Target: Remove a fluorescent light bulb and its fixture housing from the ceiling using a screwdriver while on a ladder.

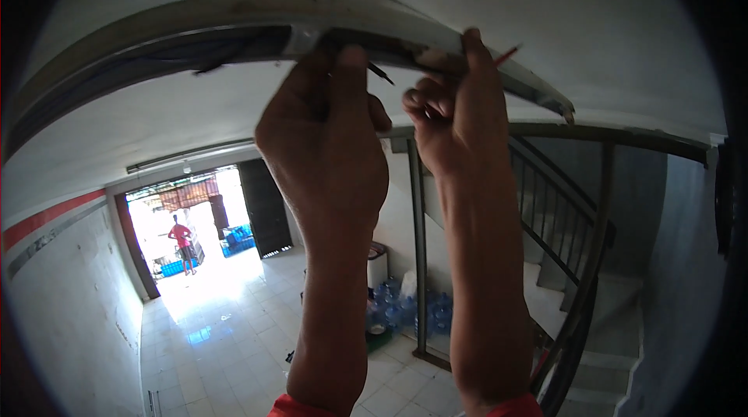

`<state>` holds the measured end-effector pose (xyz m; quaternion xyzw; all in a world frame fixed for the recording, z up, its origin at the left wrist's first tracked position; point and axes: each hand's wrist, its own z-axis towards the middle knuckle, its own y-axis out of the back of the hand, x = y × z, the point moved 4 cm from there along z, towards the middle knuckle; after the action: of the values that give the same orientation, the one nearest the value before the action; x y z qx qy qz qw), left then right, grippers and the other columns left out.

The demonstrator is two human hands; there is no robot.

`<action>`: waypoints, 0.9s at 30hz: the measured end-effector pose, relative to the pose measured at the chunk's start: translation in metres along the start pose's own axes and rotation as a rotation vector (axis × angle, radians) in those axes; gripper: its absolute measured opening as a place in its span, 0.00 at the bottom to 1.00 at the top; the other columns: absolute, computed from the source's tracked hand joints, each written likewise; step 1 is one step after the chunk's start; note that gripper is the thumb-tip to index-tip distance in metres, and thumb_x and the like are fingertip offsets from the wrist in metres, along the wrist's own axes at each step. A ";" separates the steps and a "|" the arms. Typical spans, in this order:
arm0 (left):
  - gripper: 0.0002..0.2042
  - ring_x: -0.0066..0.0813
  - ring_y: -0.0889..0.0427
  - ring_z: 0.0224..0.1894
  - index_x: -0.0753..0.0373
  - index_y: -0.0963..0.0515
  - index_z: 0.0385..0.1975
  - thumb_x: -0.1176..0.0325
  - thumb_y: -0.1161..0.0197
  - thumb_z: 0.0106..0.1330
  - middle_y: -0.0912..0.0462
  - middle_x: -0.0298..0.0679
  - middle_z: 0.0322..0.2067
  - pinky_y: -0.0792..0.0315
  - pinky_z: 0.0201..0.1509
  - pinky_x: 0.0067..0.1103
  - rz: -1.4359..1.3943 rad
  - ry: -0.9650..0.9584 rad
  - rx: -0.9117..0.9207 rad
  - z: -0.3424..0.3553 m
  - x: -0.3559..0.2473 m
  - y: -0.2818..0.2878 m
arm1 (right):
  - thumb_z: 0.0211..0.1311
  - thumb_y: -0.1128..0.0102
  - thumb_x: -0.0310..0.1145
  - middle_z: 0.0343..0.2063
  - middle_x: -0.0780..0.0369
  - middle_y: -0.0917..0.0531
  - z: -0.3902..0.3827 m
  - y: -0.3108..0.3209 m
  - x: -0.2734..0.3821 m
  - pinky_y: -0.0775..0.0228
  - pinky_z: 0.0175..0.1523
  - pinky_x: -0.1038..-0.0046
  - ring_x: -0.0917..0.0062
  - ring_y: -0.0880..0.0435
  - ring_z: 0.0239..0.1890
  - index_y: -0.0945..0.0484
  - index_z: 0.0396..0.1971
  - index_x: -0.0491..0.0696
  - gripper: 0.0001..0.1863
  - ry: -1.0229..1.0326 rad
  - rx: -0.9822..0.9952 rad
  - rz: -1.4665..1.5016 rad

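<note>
A long pale metal channel [226, 15], open on its underside, runs overhead just below the ceiling, with dark wires [179, 52] lying inside it. My left hand [331, 121] is raised to its middle, fingers closed in a pinch at the opening. From beside those fingers sticks a thin dark wire end [381, 73], pointing down to the right. Farther right, my right hand [461, 101] grips the channel's edge, thumb up along the side and fingers curled beneath. A thin red piece [506, 55] pokes out past that thumb; whether it is a wire is unclear.
A metal post [419, 261] and a staircase with a dark railing [545, 199] stand to the right. Several blue water bottles [397, 312] sit on the tiled floor below. Far off, a person in red [181, 239] stands at the bright doorway.
</note>
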<state>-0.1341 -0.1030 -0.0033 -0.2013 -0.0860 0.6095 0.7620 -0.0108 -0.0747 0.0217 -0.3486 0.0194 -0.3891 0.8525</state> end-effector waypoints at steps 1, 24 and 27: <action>0.07 0.11 0.35 0.15 0.64 0.22 0.32 0.67 0.42 0.63 0.27 0.30 0.15 0.45 0.19 0.09 -0.098 0.132 0.049 -0.001 0.003 -0.001 | 0.62 0.51 0.50 0.18 0.67 0.37 0.001 0.006 0.001 0.44 0.25 0.74 0.84 0.46 0.15 0.33 0.28 0.46 0.19 0.025 0.007 -0.037; 0.26 0.39 0.30 0.50 0.64 0.37 0.51 0.54 0.42 0.59 0.36 0.46 0.46 0.32 0.56 0.35 -0.159 -0.113 -0.039 0.060 -0.048 0.064 | 0.63 0.48 0.45 0.12 0.70 0.41 0.005 0.012 -0.007 0.52 0.17 0.83 0.88 0.48 0.09 0.35 0.20 0.49 0.18 0.048 -0.087 0.159; 0.20 0.35 0.32 0.49 0.63 0.34 0.47 0.59 0.42 0.59 0.36 0.42 0.41 0.31 0.54 0.32 -0.213 -0.085 -0.089 0.060 -0.049 0.064 | 0.62 0.48 0.46 0.12 0.70 0.40 0.004 0.010 -0.010 0.51 0.17 0.82 0.88 0.48 0.09 0.35 0.19 0.49 0.19 0.054 -0.116 0.163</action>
<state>-0.2262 -0.1262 0.0304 -0.1988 -0.1662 0.5285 0.8084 -0.0098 -0.0611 0.0162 -0.3841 0.0935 -0.3258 0.8588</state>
